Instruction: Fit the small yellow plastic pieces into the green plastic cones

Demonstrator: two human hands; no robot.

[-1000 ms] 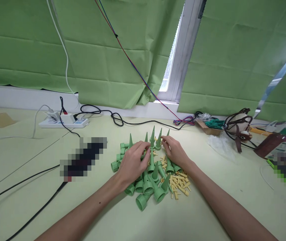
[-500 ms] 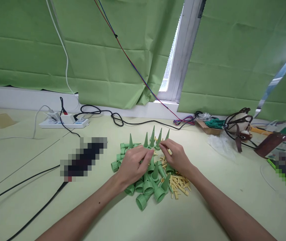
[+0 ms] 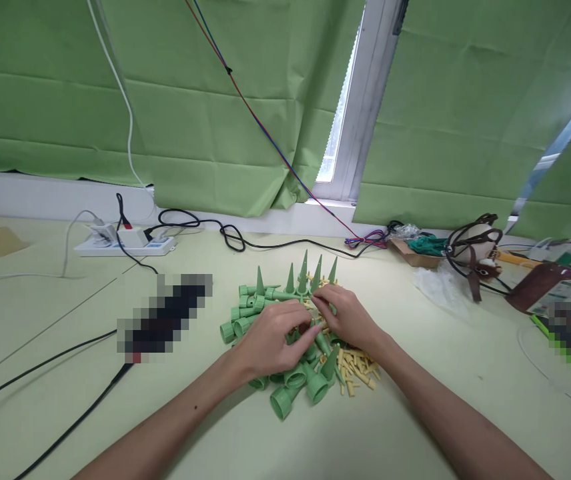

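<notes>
A pile of green plastic cone-shaped pieces with hollow round bases [image 3: 281,403] lies on the table, several of them standing point up. Small yellow plastic pieces [image 3: 358,370] are heaped along its right side. My left hand [image 3: 278,337] is over the middle of the pile, its thumb and curled fingers round a green cone that they mostly hide. Just to the right, my right hand [image 3: 348,315] has its thumb and fingertips pinched together beside the upright cones [image 3: 317,275]. Whatever is in that pinch is too small or hidden to make out.
A white power strip [image 3: 125,247] with plugs sits at the back left, and a black cable [image 3: 285,244] runs along the wall. A blurred dark object [image 3: 165,317] lies left of the pile. Back right are a cardboard box [image 3: 415,253], clear plastic [image 3: 440,290] and a bag [image 3: 475,250].
My left hand has moved down and slightly right, its thumb parting from the fingers around an upright cone. My right hand has shifted a little left and down, still pinched.
</notes>
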